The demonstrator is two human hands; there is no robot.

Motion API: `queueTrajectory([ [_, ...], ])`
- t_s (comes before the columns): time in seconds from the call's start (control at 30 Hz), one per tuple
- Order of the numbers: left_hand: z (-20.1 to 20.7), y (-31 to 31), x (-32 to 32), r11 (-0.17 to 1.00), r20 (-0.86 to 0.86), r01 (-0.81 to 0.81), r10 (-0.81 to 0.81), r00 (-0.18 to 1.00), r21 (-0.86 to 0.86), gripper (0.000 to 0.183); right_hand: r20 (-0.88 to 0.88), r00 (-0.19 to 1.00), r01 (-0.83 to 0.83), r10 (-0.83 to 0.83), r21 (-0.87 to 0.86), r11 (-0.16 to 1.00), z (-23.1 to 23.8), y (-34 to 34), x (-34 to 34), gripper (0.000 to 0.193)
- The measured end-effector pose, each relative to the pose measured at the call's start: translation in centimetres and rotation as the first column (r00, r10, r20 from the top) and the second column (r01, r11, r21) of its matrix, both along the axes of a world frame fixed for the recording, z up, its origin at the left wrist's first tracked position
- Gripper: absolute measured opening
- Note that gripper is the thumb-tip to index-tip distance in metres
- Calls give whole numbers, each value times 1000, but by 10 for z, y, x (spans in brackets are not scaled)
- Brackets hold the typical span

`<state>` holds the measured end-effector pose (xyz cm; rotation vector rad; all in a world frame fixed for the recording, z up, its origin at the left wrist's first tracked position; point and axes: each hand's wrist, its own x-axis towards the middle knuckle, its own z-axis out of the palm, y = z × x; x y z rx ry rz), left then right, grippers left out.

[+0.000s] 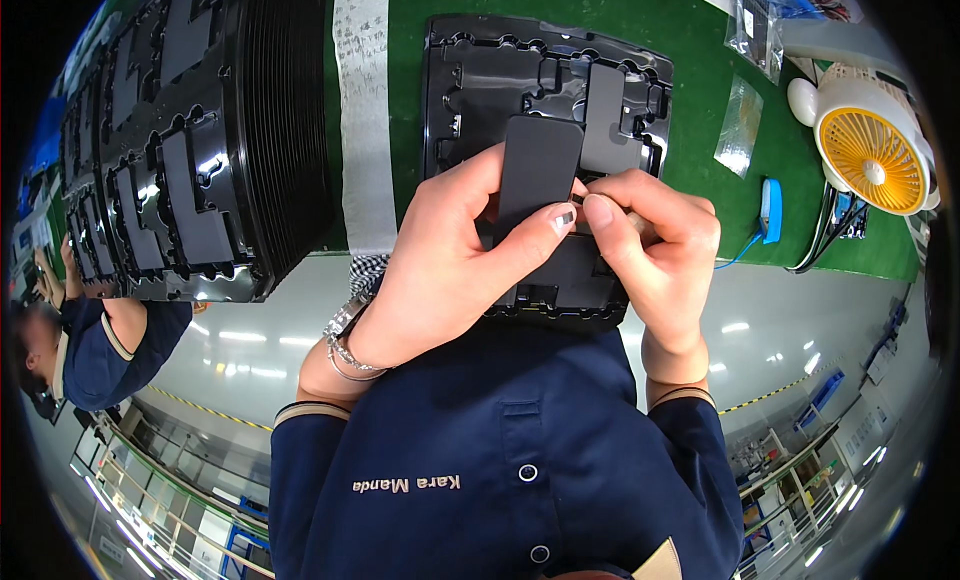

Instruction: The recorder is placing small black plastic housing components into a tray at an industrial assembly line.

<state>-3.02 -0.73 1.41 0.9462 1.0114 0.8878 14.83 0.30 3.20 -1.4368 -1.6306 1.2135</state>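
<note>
Green bench mat (690,70), one black moulded plastic tray (480,70); left hand (440,270) and right hand (655,250) both pinch one flat black rectangular panel (538,165).

Left of the moulded tray (480,70) stands a tray stack (190,140); right, well apart, a desk fan (872,150).

Setting: factory assembly station, electronics type. Evidence: green-matted work surface (690,70) with a white tape stripe (362,110); tall stack of black moulded component trays (190,140); single black tray (540,70) with shaped pockets; clear plastic bags (742,125); small white desk fan with yellow grille (872,145); navy uniform shirt (500,450); a second person (90,345) in the same uniform nearby; glossy grey floor with railings below.
</note>
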Motion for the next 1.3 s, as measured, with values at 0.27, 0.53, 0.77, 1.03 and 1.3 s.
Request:
queueTrajectory([
  [0.27,4,2,-3,999,-44,52,-53,998,-14,19,16,1000,-4,4,10,1000,0,1,0,6],
  [0.53,-3,-1,0,999,-57,7,-5,998,38,20,56,998,-8,6,41,999,-2,0,0,6],
  [0.77,-7,13,-10,999,-121,13,-8,993,40,19,137,978,146,-157,90,985,-14,0,12,12],
  [1.03,-42,48,-20,957,-612,14,174,772,290,40,48,979,197,-200,65,978,-18,-5,25,11],
  [1.3,-50,48,-19,758,-761,260,436,480,598,50,72,995,69,-73,64,996,-16,-3,20,8],
])
